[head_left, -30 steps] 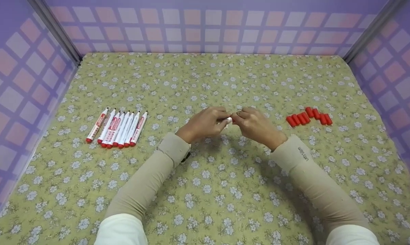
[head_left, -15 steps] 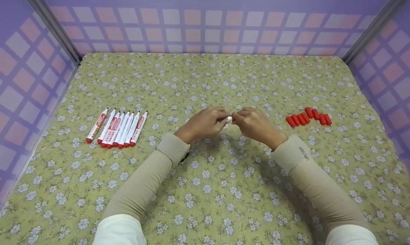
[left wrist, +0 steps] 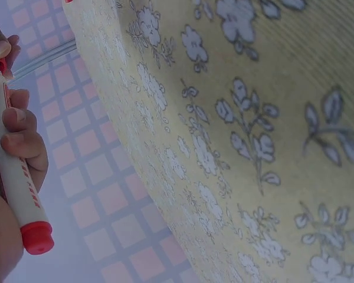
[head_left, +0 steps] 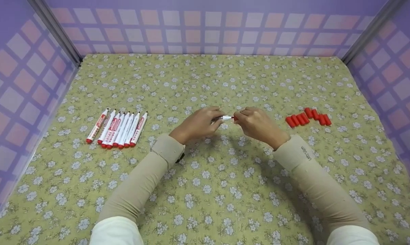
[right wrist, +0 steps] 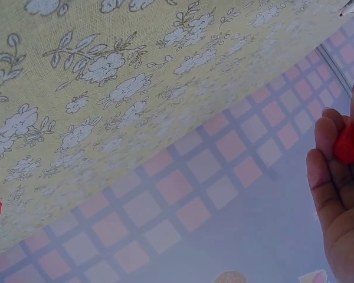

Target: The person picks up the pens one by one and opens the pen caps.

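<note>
Fingers of my left hand (head_left: pixel 199 124) grip a white marker (head_left: pixel 227 117) whose tip points right. Its printed barrel and red end plug (left wrist: pixel 38 238) show below the fingers in the left wrist view. A red marker cap (right wrist: pixel 348 144) is pinched by my right hand (head_left: pixel 260 126), just to the right of the tip. In the left wrist view the cap's open end faces the marker, with the white nib section right at its mouth. Both hands meet above the middle of the table.
Several uncapped white markers (head_left: pixel 113 130) with red ends lie side by side at the left, tips away from me. Several loose red caps (head_left: pixel 300 118) lie at the right. A flowered cloth (head_left: pixel 205 190) covers the table; checkered purple panels (head_left: pixel 205 27) wall it in.
My left hand has drawn slightly left with the marker, so more of its white nib section shows between the hands. The right hand with the cap has barely moved.
</note>
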`<state>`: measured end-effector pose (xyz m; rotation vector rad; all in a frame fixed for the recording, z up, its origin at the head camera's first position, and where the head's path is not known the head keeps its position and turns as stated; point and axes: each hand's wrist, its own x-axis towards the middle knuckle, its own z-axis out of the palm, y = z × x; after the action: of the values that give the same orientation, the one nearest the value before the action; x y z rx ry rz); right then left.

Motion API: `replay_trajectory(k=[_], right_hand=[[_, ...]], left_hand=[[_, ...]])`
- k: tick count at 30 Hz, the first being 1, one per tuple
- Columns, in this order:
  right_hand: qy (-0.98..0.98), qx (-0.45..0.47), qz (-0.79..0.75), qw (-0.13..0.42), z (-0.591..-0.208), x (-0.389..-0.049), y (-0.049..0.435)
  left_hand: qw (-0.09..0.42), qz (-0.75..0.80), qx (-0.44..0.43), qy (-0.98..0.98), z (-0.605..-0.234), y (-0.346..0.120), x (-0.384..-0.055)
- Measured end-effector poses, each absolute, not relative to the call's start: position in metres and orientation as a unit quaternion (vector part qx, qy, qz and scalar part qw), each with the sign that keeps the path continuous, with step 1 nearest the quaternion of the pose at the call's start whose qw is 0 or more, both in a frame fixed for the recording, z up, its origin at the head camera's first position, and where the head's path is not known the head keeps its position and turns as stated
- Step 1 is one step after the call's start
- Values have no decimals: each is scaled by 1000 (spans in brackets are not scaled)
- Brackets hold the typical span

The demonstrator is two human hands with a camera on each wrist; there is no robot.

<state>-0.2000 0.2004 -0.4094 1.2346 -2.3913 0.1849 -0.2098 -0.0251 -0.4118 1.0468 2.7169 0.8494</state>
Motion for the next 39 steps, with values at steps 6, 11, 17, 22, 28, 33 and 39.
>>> replay_trajectory(k=[6,11,17,22,28,33,39], right_hand=[[-871,438,54,215,-409,-199,202],[-870,439,56,218,-410,-199,202],[-868,442,62,218,-410,-199,202],[-869,439,74,216,-411,-199,203],[-863,445,82,225,-413,-200,205],[-859,449,90,228,-415,-201,206],[-856,453,90,232,-417,-201,208]], left_hand=[[55,286,335,896,-415,-29,-212],[62,303,320,896,-415,-32,-213],[77,347,281,892,-415,-38,-215],[76,377,250,889,-415,-45,-217],[70,377,214,899,-415,-56,-220],[64,363,180,912,-415,-66,-223],[59,352,119,927,-415,-79,-225]])
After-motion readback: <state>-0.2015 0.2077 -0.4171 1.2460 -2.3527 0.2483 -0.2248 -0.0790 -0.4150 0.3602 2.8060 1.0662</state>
